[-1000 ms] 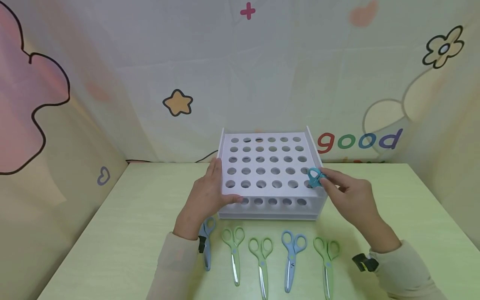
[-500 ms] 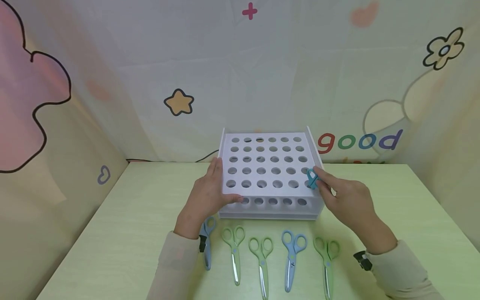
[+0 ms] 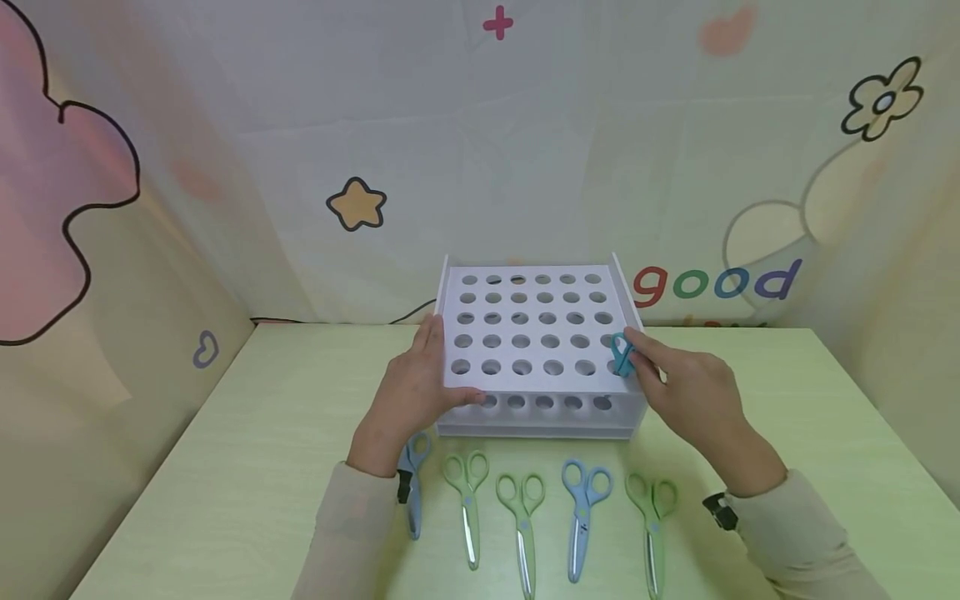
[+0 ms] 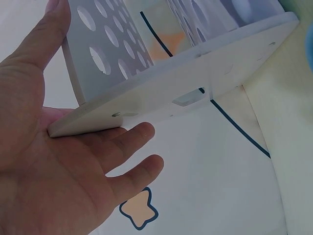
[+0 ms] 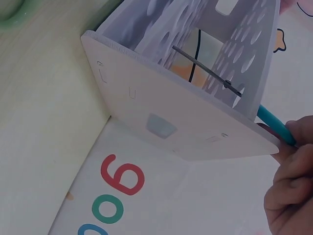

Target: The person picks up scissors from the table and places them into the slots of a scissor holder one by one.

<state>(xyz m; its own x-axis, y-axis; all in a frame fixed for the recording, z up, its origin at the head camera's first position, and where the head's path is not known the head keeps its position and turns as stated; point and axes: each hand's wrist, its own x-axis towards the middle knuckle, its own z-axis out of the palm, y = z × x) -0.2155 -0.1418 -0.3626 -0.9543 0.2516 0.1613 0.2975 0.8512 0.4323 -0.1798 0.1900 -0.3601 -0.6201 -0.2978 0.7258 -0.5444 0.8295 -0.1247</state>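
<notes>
Hands (image 3: 408, 387) (image 3: 697, 387) hold rack (image 3: 536, 383), teal scissors (image 3: 622, 364); blades (image 5: 208, 72) apparently in hole (image 3: 611, 367)

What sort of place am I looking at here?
Probably a small staged work booth: a pale table backed by a cartoon-printed, cloth-like backdrop, with a white rack full of round holes and scissors laid out before it.

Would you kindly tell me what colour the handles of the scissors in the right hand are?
The scissors' handles are teal, seen best in the head view.
</notes>
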